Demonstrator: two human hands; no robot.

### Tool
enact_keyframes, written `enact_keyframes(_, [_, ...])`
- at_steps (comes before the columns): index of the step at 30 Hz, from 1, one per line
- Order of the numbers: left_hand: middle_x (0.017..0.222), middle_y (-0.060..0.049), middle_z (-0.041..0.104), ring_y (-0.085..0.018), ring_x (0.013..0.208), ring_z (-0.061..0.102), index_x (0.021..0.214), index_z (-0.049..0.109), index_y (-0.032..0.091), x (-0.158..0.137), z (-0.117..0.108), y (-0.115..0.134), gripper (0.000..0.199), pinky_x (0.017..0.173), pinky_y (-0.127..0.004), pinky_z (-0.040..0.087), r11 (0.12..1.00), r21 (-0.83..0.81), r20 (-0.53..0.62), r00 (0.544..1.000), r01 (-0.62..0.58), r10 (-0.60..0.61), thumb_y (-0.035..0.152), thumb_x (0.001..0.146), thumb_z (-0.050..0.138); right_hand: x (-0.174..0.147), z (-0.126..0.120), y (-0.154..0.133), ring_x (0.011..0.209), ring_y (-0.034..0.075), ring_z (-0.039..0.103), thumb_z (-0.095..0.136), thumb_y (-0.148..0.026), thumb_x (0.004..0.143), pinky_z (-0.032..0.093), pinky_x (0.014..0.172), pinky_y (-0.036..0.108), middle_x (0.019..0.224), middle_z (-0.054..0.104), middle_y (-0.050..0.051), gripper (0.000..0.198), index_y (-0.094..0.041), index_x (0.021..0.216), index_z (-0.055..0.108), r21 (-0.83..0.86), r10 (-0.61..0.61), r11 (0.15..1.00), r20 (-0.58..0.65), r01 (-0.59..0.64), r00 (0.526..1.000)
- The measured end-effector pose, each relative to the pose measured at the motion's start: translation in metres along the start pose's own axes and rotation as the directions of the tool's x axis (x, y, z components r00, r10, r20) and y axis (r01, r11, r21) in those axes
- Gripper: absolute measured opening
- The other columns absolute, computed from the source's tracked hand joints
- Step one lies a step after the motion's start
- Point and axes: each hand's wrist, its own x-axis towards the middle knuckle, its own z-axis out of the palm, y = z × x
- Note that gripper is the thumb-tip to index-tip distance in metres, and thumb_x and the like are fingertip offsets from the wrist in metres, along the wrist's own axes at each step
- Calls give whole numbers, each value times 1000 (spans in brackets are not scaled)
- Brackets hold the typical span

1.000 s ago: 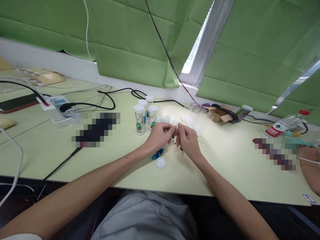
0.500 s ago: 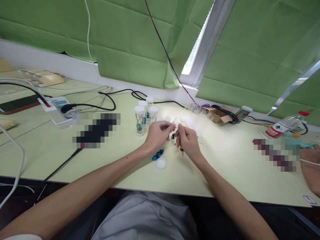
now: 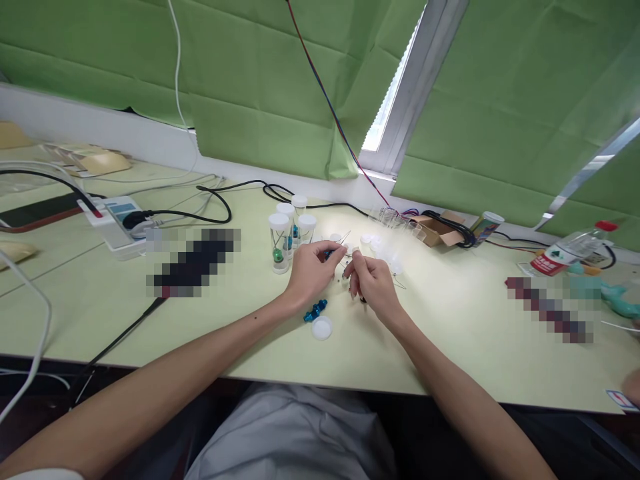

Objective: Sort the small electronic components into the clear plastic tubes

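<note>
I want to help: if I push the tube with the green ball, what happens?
The tube would probably tip, being tall and narrow. It might then roll, since it looks round. It's likely light, being clear with little inside.

Had tubes point(image 3: 287, 233) on the table point(image 3: 480, 333) at eleven o'clock from the left hand point(image 3: 315, 270), a loose lid point(image 3: 322, 328) at six. Had a box point(image 3: 450, 236) at two from the right hand point(image 3: 373, 277), a bottle point(image 3: 569, 255) at three.
</note>
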Motion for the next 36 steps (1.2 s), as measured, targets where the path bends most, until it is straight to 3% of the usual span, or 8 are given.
enact_keyframes(3, [56,1,59,-11,48,48,80,73,18,-1,0,2,28,51,-26,38,1000,-14,19,1000,-7,7,44,85,62,1,-1,3,38,11,46,39,-66,94,39,47,23,39,53,0,62,-18,59,57,33,13,999,5,-13,1000])
enact_keyframes(9, [71,-1,67,-13,51,58,97,71,19,-4,0,11,28,54,-25,45,999,-11,178,983,-50,51,44,86,62,6,-7,7,36,12,46,40,-70,92,39,41,24,41,52,-1,61,-19,62,55,111,85,991,-74,-76,994])
enact_keyframes(18, [77,-2,68,-13,53,60,95,69,20,3,-4,6,22,55,-26,47,998,12,172,984,-55,52,38,85,62,7,-13,6,36,10,47,46,-62,94,39,41,22,44,52,-4,49,-19,75,58,86,12,996,-127,-1,992])
enact_keyframes(22, [71,-3,65,-14,53,60,95,67,19,5,-4,5,20,53,-26,48,999,-44,174,985,-7,15,35,84,63,9,-15,11,36,10,48,50,-60,93,38,40,22,45,53,-3,47,-18,71,57,73,19,997,-125,-10,992])
enact_keyframes(29, [93,-7,67,-12,58,62,90,63,16,7,-2,3,17,51,-25,49,978,-184,281,959,98,-43,29,79,65,12,-16,16,37,10,49,52,-56,92,38,40,22,49,54,-3,44,-18,73,60,132,24,991,-188,1,982])
enact_keyframes(36, [99,-7,67,-11,58,62,88,59,18,7,-3,4,12,48,-24,49,981,-181,276,961,68,-15,27,81,60,15,-21,22,39,11,51,57,-43,89,40,43,24,55,61,-1,30,-19,71,61,-76,23,997,-14,-24,1000])
